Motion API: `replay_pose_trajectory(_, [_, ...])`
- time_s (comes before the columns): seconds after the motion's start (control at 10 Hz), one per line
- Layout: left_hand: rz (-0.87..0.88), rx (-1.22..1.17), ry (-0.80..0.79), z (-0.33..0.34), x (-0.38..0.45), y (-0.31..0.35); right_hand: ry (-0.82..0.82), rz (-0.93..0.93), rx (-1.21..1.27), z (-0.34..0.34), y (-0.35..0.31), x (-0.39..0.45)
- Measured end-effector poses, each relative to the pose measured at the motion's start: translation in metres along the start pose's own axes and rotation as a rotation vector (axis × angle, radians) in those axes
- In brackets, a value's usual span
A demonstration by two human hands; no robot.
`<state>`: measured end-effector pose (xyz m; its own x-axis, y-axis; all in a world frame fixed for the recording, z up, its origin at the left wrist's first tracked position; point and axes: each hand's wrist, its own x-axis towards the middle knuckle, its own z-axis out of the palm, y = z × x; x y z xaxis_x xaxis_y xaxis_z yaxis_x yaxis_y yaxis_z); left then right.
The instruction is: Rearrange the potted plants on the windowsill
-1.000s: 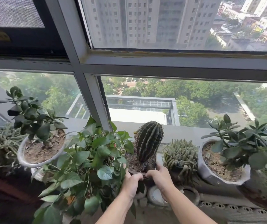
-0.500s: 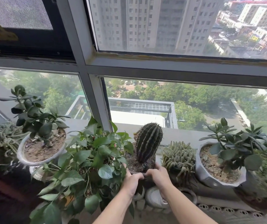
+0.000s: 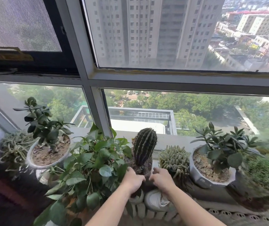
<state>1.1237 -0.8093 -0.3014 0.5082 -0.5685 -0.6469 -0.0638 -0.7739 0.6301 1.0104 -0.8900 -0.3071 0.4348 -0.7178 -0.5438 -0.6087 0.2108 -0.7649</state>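
Since half second ago: your hands slid up cactus pot (image 3: 142, 172); left hand (image 3: 133, 181) and right hand (image 3: 160, 178) cupped rim, fingers loose. Pot sat on sill between leafy plant (image 3: 94, 162) and trailing succulent (image 3: 174, 159). Judged soil-heavy, top-heavy, spiny cactus (image 3: 144, 145): grip low on wall.

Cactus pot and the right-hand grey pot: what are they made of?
Cactus pot: mostly hidden by both hands; the thin rim hints at plastic, uncertain. Grey pot: thick, faceted wall with matte pale-grey surface, probably ceramic or cement, perhaps moulded plastic.
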Motion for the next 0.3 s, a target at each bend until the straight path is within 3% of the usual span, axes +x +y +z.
replay_pose_trajectory(0.1, [0.125, 0.249, -0.089, -0.018, -0.03, 0.016, -0.013, -0.128, -0.157, -0.02, -0.011, -0.019])
replay_pose_trajectory(0.2, [0.294, 0.7, -0.117, -0.04, -0.07, 0.035, -0.051, -0.212, -0.309, -0.047, -0.032, -0.044])
replay_pose_trajectory(0.3, [0.416, 1.009, 0.095, -0.066, -0.101, 0.052, -0.046, -0.318, -0.439, -0.073, -0.05, -0.081])
